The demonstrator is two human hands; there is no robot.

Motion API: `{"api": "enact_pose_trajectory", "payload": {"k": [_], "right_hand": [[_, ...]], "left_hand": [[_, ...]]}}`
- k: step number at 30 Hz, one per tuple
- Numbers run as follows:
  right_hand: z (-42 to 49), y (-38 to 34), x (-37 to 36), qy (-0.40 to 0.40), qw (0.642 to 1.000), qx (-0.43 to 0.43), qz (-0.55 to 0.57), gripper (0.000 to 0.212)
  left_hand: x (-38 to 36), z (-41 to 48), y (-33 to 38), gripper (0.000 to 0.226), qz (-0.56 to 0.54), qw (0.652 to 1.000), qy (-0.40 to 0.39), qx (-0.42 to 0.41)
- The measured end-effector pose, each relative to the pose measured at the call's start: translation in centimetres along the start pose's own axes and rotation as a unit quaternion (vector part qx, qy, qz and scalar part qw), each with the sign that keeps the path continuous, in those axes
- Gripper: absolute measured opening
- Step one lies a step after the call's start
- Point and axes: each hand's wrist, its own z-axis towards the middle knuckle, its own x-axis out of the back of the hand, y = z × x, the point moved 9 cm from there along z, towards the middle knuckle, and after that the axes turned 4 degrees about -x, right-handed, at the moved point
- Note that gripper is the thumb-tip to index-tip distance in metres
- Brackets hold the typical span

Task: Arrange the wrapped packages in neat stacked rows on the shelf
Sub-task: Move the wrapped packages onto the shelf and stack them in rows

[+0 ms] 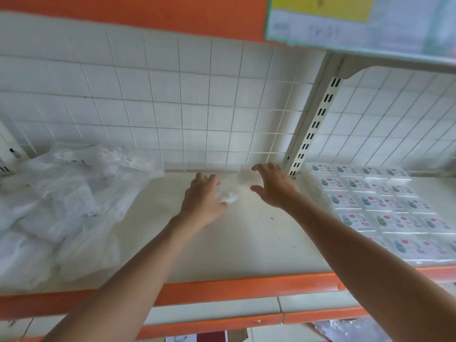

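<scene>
Head camera, looking down both outstretched arms: the left hand curls its fingers and thumb about a small blurred wad of clear wrapping on the bare middle of the shelf, though from my remote seat I cannot tell whether it truly grips the wad or only cups it. Just to its right, the right hand hovers with fingers spread and bent, holding nothing that I can make out; a pale smear by its fingertips is too blurred to name. I judge the two hands are set apart like this to bracket something between them at the back of the shelf, close to the tiled wall. To the left lies a loose heap of clear bags, slumped and overlapping, seemingly unsorted stock kept within easy reach. To the right, beyond the slotted upright, the wrapped packages sit in tidy rows, labels up and edges touching; how many layers deep, I cannot tell. That is the pattern this bay has yet to match, and the open stretch between heap and upright looks like the place for the next rows. An orange lip runs along the shelf front, and a poster hangs at the upper right.
</scene>
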Motion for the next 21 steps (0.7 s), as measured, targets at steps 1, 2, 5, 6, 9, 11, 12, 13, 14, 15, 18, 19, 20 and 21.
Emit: {"api": "enact_pose_trajectory", "payload": {"k": [1, 2, 5, 6, 9, 11, 12, 13, 14, 15, 18, 19, 20, 21], "right_hand": [[-0.6, 1.7, 0.6, 0.005, 1.0, -0.009, 0.001, 0.051], [-1.2, 3.4, 1.2, 0.013, 1.0, -0.017, 0.004, 0.051], [-3.0, 8.7, 3.0, 0.026, 0.999, -0.039, 0.008, 0.052], [-3.6, 10.5, 3.6, 0.026, 0.999, -0.042, 0.005, 0.052], [-5.8, 16.4, 5.3, 0.025, 0.999, -0.043, -0.001, 0.052], [-7.4, 20.8, 6.8, 0.033, 0.998, -0.045, 0.007, 0.051], [-8.2, 22.9, 7.6, 0.037, 0.998, -0.049, 0.015, 0.051], [-9.0, 25.0, 8.3, 0.039, 0.997, -0.053, 0.025, 0.05], [-9.7, 26.9, 9.1, 0.042, 0.997, -0.054, 0.037, 0.05], [-10.2, 28.7, 9.9, 0.047, 0.997, -0.05, 0.045, 0.05], [-11.4, 33.1, 11.4, 0.06, 0.996, -0.036, 0.053, 0.051], [-11.8, 34.3, 11.6, 0.06, 0.996, -0.034, 0.057, 0.051], [-12.1, 35.3, 11.6, 0.056, 0.996, -0.033, 0.06, 0.051], [-12.4, 36.2, 11.6, 0.051, 0.996, -0.029, 0.061, 0.051]], "left_hand": [[-0.4, 0.3, 1.4, 0.051, -0.008, 1.0, 0.001, -0.008], [-0.9, 0.6, 2.9, 0.051, -0.013, 1.0, 0.003, -0.019], [-2.9, 1.3, 7.7, 0.049, -0.016, 0.999, 0.006, -0.047], [-3.7, 1.5, 9.5, 0.048, -0.016, 0.998, 0.005, -0.054], [-6.5, 2.2, 15.4, 0.047, -0.005, 0.997, -0.011, -0.077], [-8.3, 2.6, 19.7, 0.048, 0.002, 0.996, -0.015, -0.09], [-9.2, 2.8, 21.8, 0.049, 0.004, 0.995, -0.016, -0.094], [-10.1, 3.0, 23.7, 0.049, 0.004, 0.995, -0.019, -0.097], [-10.9, 3.2, 25.7, 0.049, 0.005, 0.995, -0.021, -0.101], [-11.7, 3.5, 27.6, 0.049, 0.007, 0.994, -0.022, -0.104], [-13.8, 4.1, 31.8, 0.048, 0.025, 0.994, -0.026, -0.1], [-14.6, 4.2, 32.8, 0.048, 0.028, 0.995, -0.029, -0.095], [-15.3, 4.0, 33.7, 0.048, 0.027, 0.995, -0.034, -0.089], [-16.0, 3.9, 34.4, 0.047, 0.027, 0.996, -0.039, -0.081]]}}
